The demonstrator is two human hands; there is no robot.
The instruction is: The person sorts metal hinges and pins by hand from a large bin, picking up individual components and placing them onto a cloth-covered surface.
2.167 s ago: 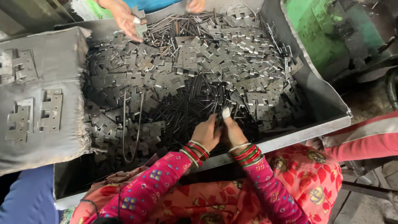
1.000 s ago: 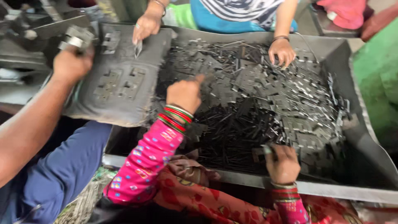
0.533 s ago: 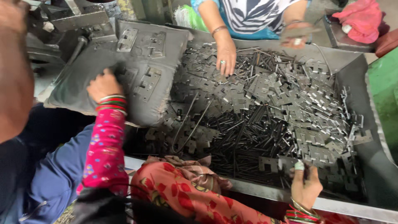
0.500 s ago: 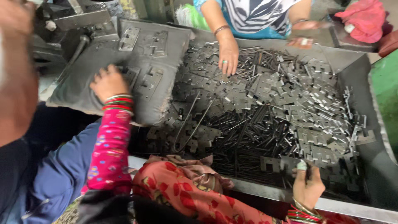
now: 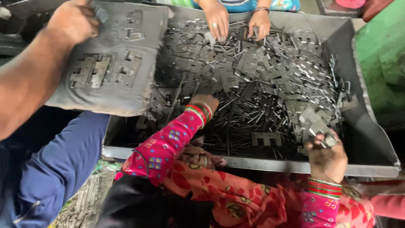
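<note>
A big grey metal tray (image 5: 253,165) holds a heap of dark metal hinge plates (image 5: 270,71) and thin pins (image 5: 236,122). My left hand (image 5: 206,101), in a pink sleeve with bangles, reaches into the near middle of the heap; its fingers are buried among the parts. My right hand (image 5: 327,157) is at the tray's near right edge and grips a small bunch of hinge plates (image 5: 314,123) just above the heap.
A grey cloth pad (image 5: 114,90) with assembled hinges (image 5: 99,69) lies over the tray's left end. A co-worker's hand (image 5: 74,21) rests on its far corner. Another person's two hands (image 5: 217,19) pick at the far side. A green machine (image 5: 382,55) stands at right.
My left hand has left the grey pad and moved right into the heap. My right hand stays at the near right edge, now with plates in its grip.
</note>
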